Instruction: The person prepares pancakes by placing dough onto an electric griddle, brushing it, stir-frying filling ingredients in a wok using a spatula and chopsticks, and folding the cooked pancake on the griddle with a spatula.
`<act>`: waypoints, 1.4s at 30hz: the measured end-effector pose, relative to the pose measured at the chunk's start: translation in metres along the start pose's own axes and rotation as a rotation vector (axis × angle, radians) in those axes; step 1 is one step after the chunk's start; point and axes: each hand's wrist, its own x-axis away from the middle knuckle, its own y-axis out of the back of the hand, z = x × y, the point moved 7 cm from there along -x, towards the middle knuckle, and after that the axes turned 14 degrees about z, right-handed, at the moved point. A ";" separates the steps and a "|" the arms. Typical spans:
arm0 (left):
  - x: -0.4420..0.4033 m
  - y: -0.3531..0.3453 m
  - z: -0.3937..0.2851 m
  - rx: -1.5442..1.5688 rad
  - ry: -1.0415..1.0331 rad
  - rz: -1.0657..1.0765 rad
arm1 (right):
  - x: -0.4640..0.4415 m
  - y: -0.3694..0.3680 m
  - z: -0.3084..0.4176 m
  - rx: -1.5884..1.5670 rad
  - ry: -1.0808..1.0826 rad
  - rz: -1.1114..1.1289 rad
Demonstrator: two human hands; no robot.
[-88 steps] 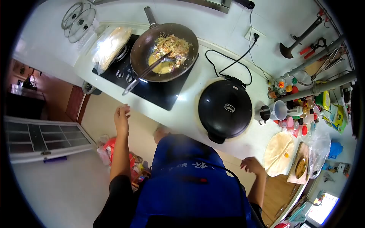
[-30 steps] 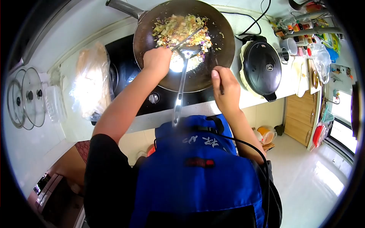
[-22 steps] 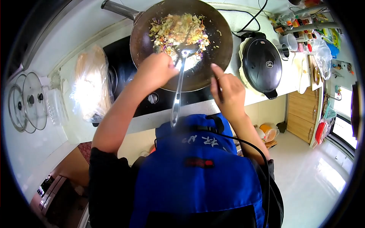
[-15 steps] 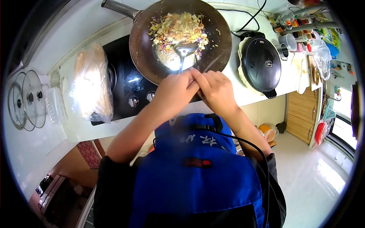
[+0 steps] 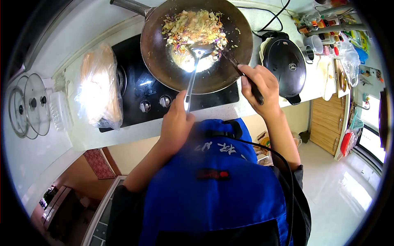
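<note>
A large dark wok [image 5: 160, 69] sits on the stove and holds chopped, mixed vegetables [image 5: 193, 26] toward its far side. My left hand [image 5: 174, 127] is closed round the handle of a metal spatula [image 5: 193, 78], whose blade rests against the near edge of the food. In my right hand [image 5: 264, 88] is a slim utensil with a dark handle [image 5: 256, 93]. It slants over the wok's right rim, its thin end reaching the food; what kind of tip it has I cannot make out.
Right of the wok stands a round black electric pan [image 5: 284, 65] with a cord behind it. A plastic bag of pale sticks [image 5: 100, 86] lies on the stove's left part. Glass lids [image 5: 35, 105] hang at far left; bottles [image 5: 324, 26] crowd the far right.
My hands were together at the spatula handle; now they are apart. The right has moved right with the dark-handled utensil, the left down and left, still on the spatula.
</note>
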 end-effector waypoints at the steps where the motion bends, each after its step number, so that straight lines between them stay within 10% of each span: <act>1: -0.001 0.002 0.003 -0.028 -0.024 -0.013 | 0.001 -0.003 -0.002 -0.027 -0.018 0.027; 14: -0.026 0.048 -0.009 -0.085 -0.097 -0.262 | 0.013 -0.040 -0.034 -0.370 -0.374 0.110; 42: -0.039 0.057 0.027 0.044 -0.024 -0.251 | -0.005 -0.039 -0.093 -0.308 -0.274 -0.030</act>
